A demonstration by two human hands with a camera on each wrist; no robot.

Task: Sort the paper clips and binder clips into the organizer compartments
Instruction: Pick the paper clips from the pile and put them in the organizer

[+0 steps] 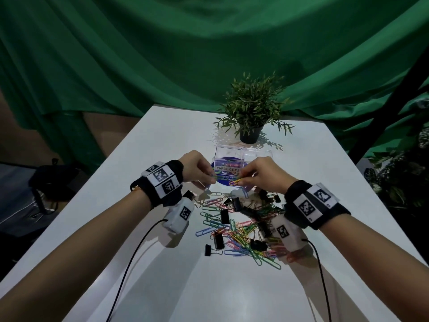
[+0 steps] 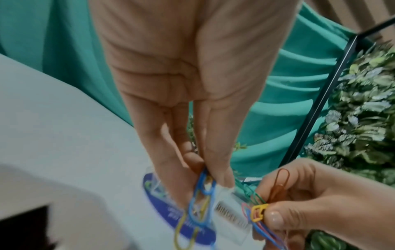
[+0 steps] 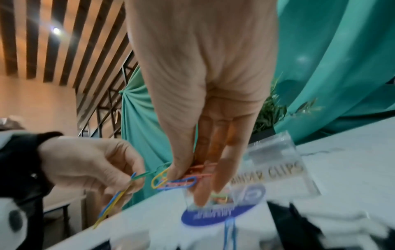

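A clear organizer (image 1: 232,156) with a "PAPER CLIPS" label stands mid-table on a blue disc; it is blurred behind the fingers in the right wrist view (image 3: 275,162). My left hand (image 1: 209,180) pinches blue and yellow paper clips (image 2: 200,199) just in front of it. Beside it, my right hand (image 1: 241,180) pinches a bunch of coloured paper clips (image 3: 175,181), yellow, red, blue and green. A loose pile of coloured paper clips (image 1: 239,231) and black binder clips (image 1: 224,216) lies nearer to me, between my wrists.
A potted plant (image 1: 251,112) stands behind the organizer. The white table (image 1: 144,145) narrows toward a green curtain. A black bag (image 1: 50,182) sits off the left edge. Cables run from both wrist cameras along my forearms.
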